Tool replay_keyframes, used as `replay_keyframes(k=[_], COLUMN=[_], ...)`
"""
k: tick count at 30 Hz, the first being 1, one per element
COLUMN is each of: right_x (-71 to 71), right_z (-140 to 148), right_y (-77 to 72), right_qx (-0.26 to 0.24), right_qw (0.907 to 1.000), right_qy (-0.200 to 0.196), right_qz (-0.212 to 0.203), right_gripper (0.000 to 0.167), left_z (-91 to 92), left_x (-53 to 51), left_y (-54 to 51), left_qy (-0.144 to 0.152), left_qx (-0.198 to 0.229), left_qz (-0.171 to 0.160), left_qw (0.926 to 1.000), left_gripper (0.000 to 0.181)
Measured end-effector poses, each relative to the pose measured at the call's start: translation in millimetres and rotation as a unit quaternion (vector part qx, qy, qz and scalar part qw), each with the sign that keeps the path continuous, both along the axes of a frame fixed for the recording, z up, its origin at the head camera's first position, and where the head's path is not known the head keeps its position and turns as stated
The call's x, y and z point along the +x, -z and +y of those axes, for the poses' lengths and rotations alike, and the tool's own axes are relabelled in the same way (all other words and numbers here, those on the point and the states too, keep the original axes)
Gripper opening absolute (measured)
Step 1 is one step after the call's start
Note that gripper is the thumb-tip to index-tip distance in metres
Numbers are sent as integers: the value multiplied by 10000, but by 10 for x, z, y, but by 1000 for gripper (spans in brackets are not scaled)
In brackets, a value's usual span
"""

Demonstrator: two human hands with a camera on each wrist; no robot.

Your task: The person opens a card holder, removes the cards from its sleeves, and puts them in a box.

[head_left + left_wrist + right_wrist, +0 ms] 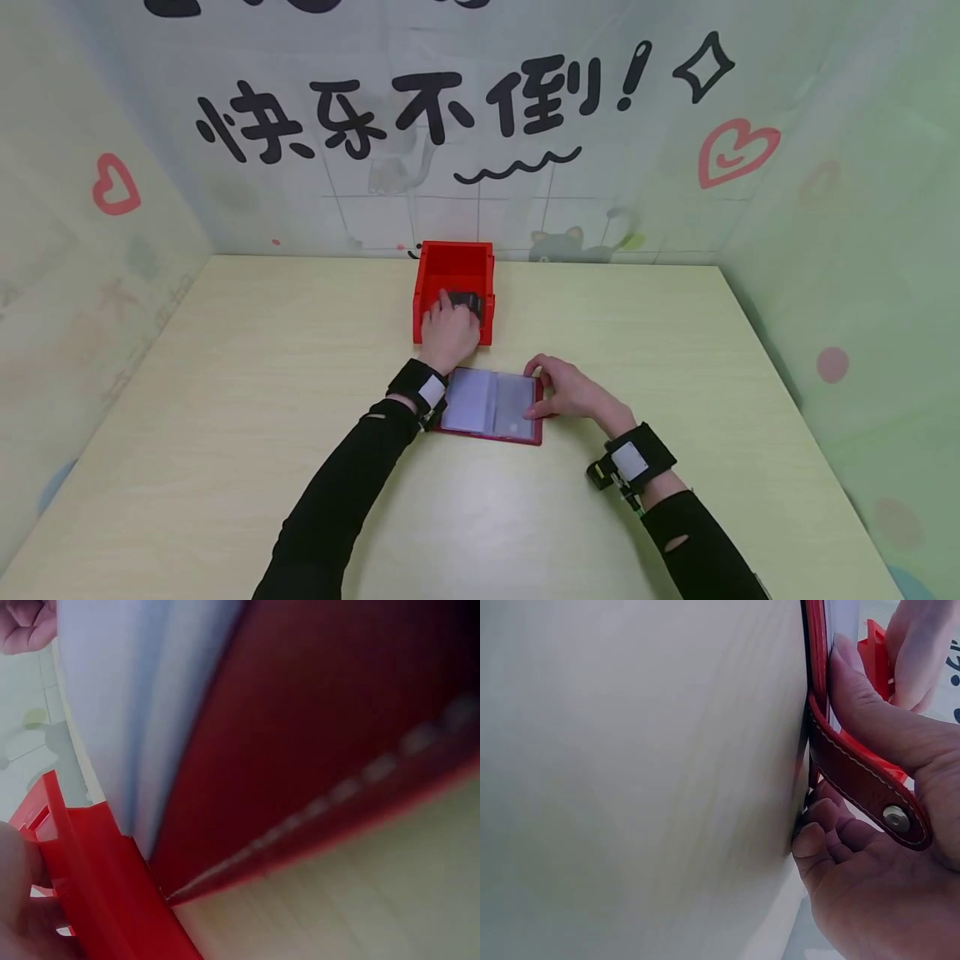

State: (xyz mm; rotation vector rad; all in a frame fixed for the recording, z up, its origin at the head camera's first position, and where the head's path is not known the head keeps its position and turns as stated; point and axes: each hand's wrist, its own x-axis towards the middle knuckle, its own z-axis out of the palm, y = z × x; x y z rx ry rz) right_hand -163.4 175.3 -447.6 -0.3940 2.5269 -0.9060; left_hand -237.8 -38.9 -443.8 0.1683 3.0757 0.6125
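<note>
A small red-covered card holder [472, 402] lies open on the table, its clear sleeves facing up. At its right edge my right hand [566, 390] pinches it, thumb on top and fingertips at the underside. In the right wrist view a red strap [859, 769] with white stitching and a metal snap sticks out beside the thumb. My left hand [448, 333] reaches into a red bin [491, 287] behind the holder. Close to its fingers is a dark object [468, 301] in the bin; whether they grip it is hidden.
A pale wooden table [262, 375] extends around the holder and bin. Behind it hangs a printed backdrop [480, 192] with black characters, and patterned sheets close off both sides. The bin stands near the table's back edge.
</note>
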Motion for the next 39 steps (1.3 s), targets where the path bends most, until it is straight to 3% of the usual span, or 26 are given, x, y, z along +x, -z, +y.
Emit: replay_keyframes(k=[5,8,11,14,16,18,22,25,27,31,35,39], right_x=[7,8,12,20,21,19,-2,-15,-21,-23,8,39], right_z=[-14,-19,-24,-23,-17,-5,22,50,72,106,77,-6], right_y=[5,15,25,27,30,30,42,46,54,73,62,63], right_qx=[-32,-29,-8,16,-4,-43,-224,-412,-633,-1223,-1517,-1413], right_qw=[10000,9999,9999,10000,10000,10000,9997,9991,9979,9914,9866,9890], right_qy=[-32,-66,-70,-37,-12,29,108,91,128,294,368,394], right_qz=[26,71,96,90,83,83,63,35,-71,-353,-472,-167], right_gripper=[56,56,56,56,57,57,54,45,32,12,13,14], left_z=[16,4,-24,-47,-57,-66,-110,-162,-197,-239,-240,-227], left_x=[21,45,109,230,333,432,581,644,673,708,733,750], left_y=[10,25,47,38,15,-24,-86,-94,-75,-13,46,77], left_qy=[49,108,190,460,751,1084,1734,2178,2347,2314,2220,2068], left_qx=[-140,14,448,1112,1431,1699,1746,1627,1597,1762,1885,1941], left_qz=[-86,65,607,1231,1356,1027,-227,-1067,-1400,-1547,-1439,-1418], left_qw=[9999,9999,9970,9851,9775,9741,9690,9564,9486,9442,9458,9484], left_gripper=[39,38,33,28,23,20,18,16,17,19,22,33])
